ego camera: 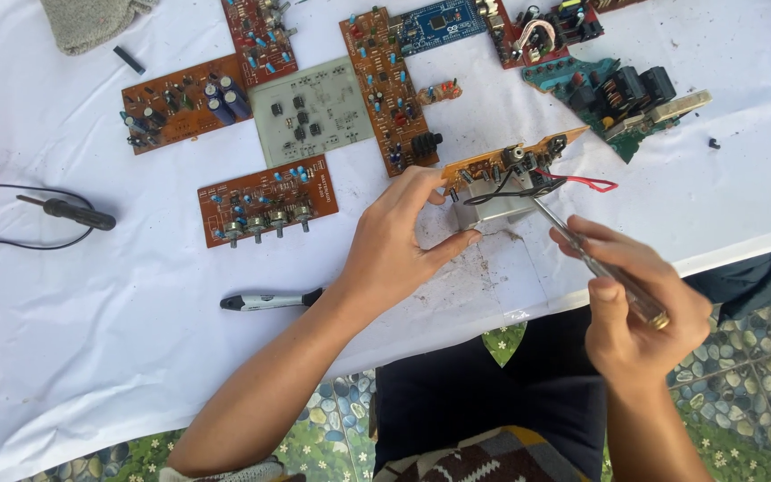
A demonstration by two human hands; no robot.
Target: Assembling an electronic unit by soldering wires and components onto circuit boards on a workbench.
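Note:
My left hand (399,241) grips an orange-brown circuit board (501,162) with a metal block (497,211) under it, holding it tilted above the white table cover (91,339). Red and black wires (573,184) hang from the board. My right hand (640,308) holds a screwdriver (595,263) with a clear amber handle; its metal tip touches the board near the wires.
Several other circuit boards lie further back: brown ones (265,201), a pale green one (312,109), a blue one (439,22), a teal one (617,94). A soldering iron (69,211) with a black cord lies at left, a white-black tool (269,301) near my left forearm, a grey cloth (91,22) at the top.

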